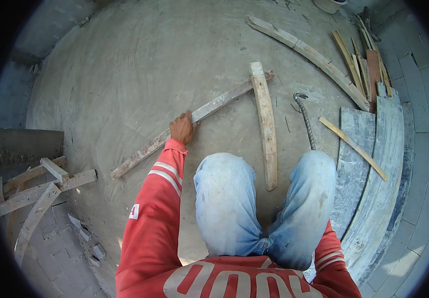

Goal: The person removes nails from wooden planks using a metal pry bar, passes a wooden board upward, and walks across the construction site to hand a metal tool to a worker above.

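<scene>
My left hand point(183, 128) is closed over the middle of a long wooden beam point(222, 101) lying slantwise on the floor. The beam's far end runs under a second wooden beam point(264, 119), which points from between my knees away from me. A ribbed steel pry bar point(305, 118) with a bent, claw-like tip sticks out beyond my right knee; its near end is hidden. Only the red right sleeve point(330, 251) shows beside my thigh, and my right hand is out of sight behind the leg.
Another long beam point(309, 53) lies at the far right, near loose wood strips point(361, 67). Weathered boards point(373, 169) line the block wall on the right, with a thin lath point(353, 148) across them. Nailed timber pieces point(48, 184) stand at left. A bucket point(330, 5) is at the top.
</scene>
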`<state>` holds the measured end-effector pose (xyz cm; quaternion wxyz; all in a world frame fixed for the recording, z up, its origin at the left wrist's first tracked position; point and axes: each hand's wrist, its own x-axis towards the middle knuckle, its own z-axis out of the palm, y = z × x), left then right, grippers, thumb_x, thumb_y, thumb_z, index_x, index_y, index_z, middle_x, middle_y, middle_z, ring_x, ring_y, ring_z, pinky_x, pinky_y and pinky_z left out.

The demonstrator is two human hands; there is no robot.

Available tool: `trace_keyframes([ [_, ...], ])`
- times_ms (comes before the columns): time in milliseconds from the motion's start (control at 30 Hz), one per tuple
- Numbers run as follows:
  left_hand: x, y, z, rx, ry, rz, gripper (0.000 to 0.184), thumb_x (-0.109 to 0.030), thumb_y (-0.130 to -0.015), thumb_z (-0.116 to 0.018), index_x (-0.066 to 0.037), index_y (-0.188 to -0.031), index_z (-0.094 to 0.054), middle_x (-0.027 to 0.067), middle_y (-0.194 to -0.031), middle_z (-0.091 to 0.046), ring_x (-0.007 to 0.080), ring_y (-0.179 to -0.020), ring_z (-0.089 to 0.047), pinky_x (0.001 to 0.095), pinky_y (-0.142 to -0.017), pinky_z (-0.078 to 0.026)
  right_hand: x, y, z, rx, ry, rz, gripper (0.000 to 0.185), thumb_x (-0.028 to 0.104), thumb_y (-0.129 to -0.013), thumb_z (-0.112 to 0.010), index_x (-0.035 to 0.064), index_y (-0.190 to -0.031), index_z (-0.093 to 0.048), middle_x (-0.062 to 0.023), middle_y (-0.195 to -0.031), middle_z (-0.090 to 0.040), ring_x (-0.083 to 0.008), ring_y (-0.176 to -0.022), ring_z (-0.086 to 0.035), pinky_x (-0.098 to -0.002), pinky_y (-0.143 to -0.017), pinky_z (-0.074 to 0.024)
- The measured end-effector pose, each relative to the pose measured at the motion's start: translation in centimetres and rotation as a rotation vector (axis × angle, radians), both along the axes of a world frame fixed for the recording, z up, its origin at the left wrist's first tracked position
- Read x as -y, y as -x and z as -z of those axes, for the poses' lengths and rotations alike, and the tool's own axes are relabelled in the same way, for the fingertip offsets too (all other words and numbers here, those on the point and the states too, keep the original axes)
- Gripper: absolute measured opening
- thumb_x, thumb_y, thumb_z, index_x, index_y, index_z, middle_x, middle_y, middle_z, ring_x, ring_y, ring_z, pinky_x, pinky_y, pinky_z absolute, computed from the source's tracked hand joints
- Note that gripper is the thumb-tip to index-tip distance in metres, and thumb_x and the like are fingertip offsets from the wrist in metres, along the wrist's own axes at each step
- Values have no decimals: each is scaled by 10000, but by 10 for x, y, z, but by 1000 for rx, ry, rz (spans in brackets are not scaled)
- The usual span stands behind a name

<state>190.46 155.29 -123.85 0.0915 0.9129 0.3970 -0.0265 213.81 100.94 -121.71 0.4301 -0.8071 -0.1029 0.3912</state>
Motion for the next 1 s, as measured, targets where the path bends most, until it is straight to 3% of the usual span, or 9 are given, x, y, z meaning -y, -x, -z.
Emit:
trace_keyframes([
  [200,-6,11,-38,35,207,-21,506,-476,-891,-663,-22,-1091,-561,236,-907,-683,452,-936,-647,528,-777,-490,-38,-9,-3,160,59,-6,338,252,-932,-609,22,-1170,-677,-82,-972,-720,-164,-786,-661,-332,-749,-532],
  [400,7,21,-39,91,411,-69,573,-517,-897,-630,5,-1133,-625,253,-933,-701,446,-948,-665,532,-840,-487,-151,-22,-21,88,-195,-63,355,252,-935,-604,19,-1194,-666,-87,-993,-718,-164,-802,-663,-329,-759,-531],
  [467,15,19,-38,116,577,-158,674,-558,-824,-689,6,-1189,-631,272,-1025,-698,431,-1037,-655,495,-894,-489,-179,-17,-15,25,-273,-62,360,253,-936,-602,18,-1202,-662,-89,-999,-717,-165,-807,-664,-328,-762,-531],
  [567,44,9,-55,17,570,-179,813,-596,-723,-766,2,-1252,-609,276,-1130,-681,423,-1123,-632,467,-933,-495,-217,-10,-1,-68,-303,-39,369,253,-937,-599,16,-1214,-656,-92,-1010,-716,-165,-815,-666,-326,-767,-530],
  [600,52,13,-41,79,530,-176,918,-526,-617,-865,1,-1309,-572,273,-1184,-665,422,-1150,-618,461,-958,-497,-217,-7,-1,-89,-313,-23,372,253,-938,-598,16,-1218,-655,-93,-1013,-716,-165,-818,-666,-326,-768,-530],
  [633,61,14,-42,76,529,-172,918,-526,-617,-865,1,-1309,-572,273,-1184,-665,422,-1150,-618,461,-958,-497,-221,-9,-3,-109,-319,-14,375,253,-938,-597,15,-1222,-653,-94,-1017,-716,-166,-820,-667,-325,-770,-530],
  [733,92,-1,-57,64,566,-312,867,-281,-591,-904,-15,-1337,-551,285,-1167,-663,434,-1148,-615,474,-930,-515,-209,-13,-12,-160,-355,30,384,254,-940,-594,14,-1234,-647,-97,-1027,-714,-166,-828,-668,-323,-775,-529],
  [833,102,-4,-31,300,544,-218,746,-274,-574,-898,-59,-1219,-592,238,-1044,-659,409,-1037,-638,450,-882,-511,-195,-23,-26,-193,-378,84,393,254,-941,-591,12,-1246,-642,-99,-1037,-713,-166,-837,-669,-322,-780,-529],
  [1000,117,-20,-12,365,364,-227,712,-252,-576,-873,-22,-1210,-646,219,-1073,-558,394,-1048,-594,433,-905,-499,-179,-39,-53,-192,-358,124,408,255,-944,-586,10,-1266,-633,-104,-1054,-711,-167,-850,-672,-319,-788,-528],
])
